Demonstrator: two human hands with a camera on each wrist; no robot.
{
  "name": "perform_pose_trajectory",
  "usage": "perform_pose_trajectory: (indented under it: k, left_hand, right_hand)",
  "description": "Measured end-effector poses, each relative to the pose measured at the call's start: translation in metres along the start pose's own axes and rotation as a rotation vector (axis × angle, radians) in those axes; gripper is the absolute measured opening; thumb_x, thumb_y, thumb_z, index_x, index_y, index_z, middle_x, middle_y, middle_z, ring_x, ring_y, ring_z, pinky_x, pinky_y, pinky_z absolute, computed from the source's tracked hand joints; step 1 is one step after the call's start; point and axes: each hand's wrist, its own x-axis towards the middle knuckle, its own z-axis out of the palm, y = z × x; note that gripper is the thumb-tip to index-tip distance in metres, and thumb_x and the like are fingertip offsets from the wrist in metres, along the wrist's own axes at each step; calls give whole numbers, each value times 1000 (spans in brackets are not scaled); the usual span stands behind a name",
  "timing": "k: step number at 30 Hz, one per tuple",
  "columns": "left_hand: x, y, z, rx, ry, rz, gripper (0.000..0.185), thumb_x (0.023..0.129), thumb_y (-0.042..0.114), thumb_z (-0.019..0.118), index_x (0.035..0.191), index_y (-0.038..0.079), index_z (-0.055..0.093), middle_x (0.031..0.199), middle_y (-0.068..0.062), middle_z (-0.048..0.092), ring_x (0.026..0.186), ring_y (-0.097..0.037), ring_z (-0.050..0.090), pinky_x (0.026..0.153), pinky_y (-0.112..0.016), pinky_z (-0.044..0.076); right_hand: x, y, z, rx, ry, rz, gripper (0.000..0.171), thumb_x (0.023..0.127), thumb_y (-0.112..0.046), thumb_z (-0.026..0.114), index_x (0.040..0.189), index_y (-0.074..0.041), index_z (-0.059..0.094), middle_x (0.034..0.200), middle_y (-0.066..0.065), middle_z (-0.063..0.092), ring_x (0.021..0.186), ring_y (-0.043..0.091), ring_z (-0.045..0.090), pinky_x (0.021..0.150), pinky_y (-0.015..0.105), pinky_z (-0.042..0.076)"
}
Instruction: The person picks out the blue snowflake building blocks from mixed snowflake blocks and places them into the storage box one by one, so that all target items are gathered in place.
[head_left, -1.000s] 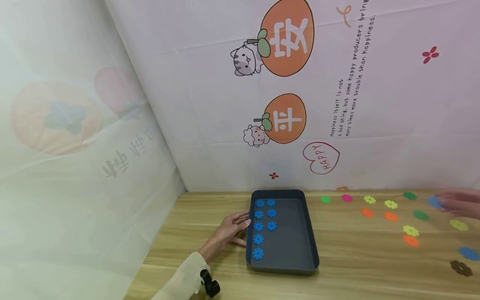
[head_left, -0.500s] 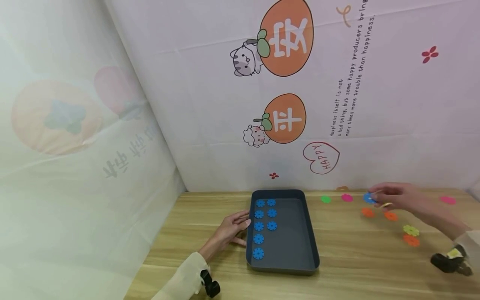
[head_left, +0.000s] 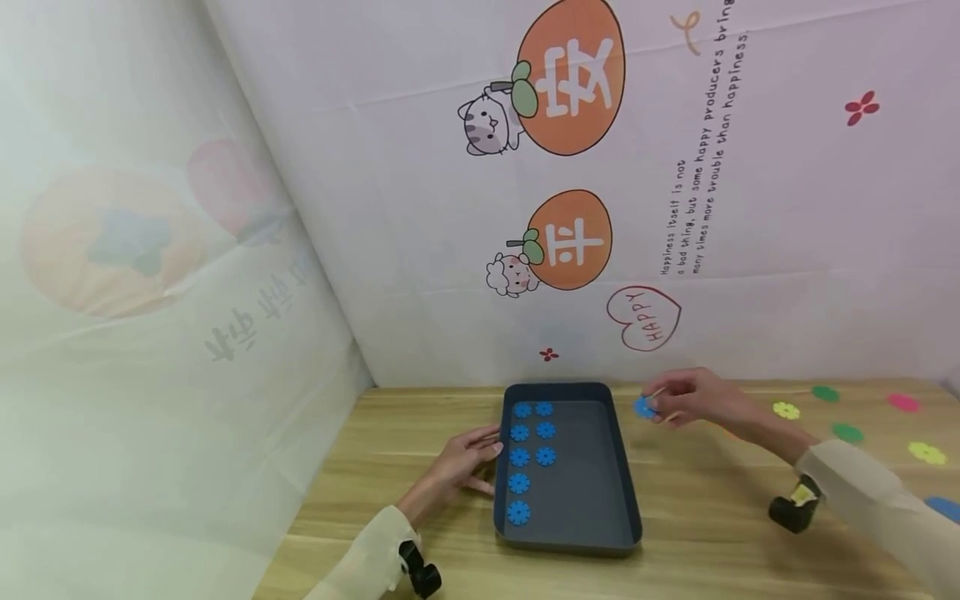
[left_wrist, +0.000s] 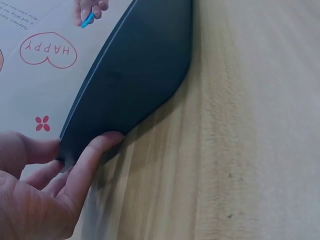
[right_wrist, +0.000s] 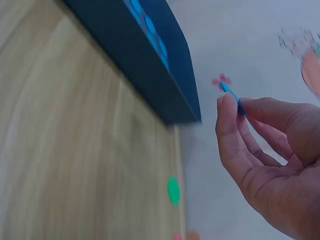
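A dark blue tray point(head_left: 613, 467) sits on the wooden table with several blue flower discs point(head_left: 520, 457) lined up along its left side. My left hand point(head_left: 463, 461) rests against the tray's left wall point(left_wrist: 135, 75), fingers straight and touching it. My right hand point(head_left: 686, 398) hovers just right of the tray's far right corner and pinches one blue flower disc point(head_left: 643, 407) between thumb and forefinger; the right wrist view shows that blue disc point(right_wrist: 231, 95) edge-on at the fingertips, beyond the tray point(right_wrist: 150, 60).
Loose flower discs lie on the table to the right: yellow point(head_left: 785, 410), green point(head_left: 847, 432), pink point(head_left: 902, 403), another yellow point(head_left: 927, 452), blue point(head_left: 947, 508). A printed backdrop stands behind the table and along its left. Bare wood lies in front of the tray.
My right hand has carried the blue disc leftward from the far right of the table to just beside the tray's far right corner. The left hand has stayed on the tray.
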Motion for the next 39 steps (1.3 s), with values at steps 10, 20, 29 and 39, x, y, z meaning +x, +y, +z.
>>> perform_pose_trajectory:
  k: [10, 20, 29, 39]
  left_hand:
    - [1, 6, 2, -41, -56, 5, 57, 105, 13, 64, 159, 10, 46, 161, -21, 46, 142, -39, 52, 70, -43, 69]
    - [5, 9, 18, -56, -59, 17, 59, 103, 9, 65, 159, 9, 46, 160, -22, 47, 140, -39, 54, 65, -39, 68]
    - [7, 7, 20, -52, -55, 40, 59, 103, 9, 64, 159, 11, 45, 159, -23, 46, 139, -40, 55, 62, -37, 68]
    - [9, 5, 20, -59, -82, 42, 57, 105, 10, 63, 160, 12, 45, 160, -24, 44, 142, -42, 51, 69, -45, 68]
  right_hand:
    - [19, -11, 59, 75, -102, 30, 28, 104, -9, 63, 122, 13, 60, 104, 19, 73, 91, 28, 73, 83, 43, 68]
    - [34, -13, 95, 122, -158, 74, 23, 100, 2, 64, 116, 17, 59, 100, 23, 71, 86, 30, 76, 79, 47, 68]
    - [48, -13, 129, 29, -245, 151, 7, 92, 12, 64, 99, 11, 65, 85, 20, 73, 72, 24, 75, 71, 43, 69]
    - [50, -16, 138, -190, -161, 174, 2, 92, 8, 69, 93, 8, 67, 80, 15, 72, 64, 25, 73, 65, 43, 68]
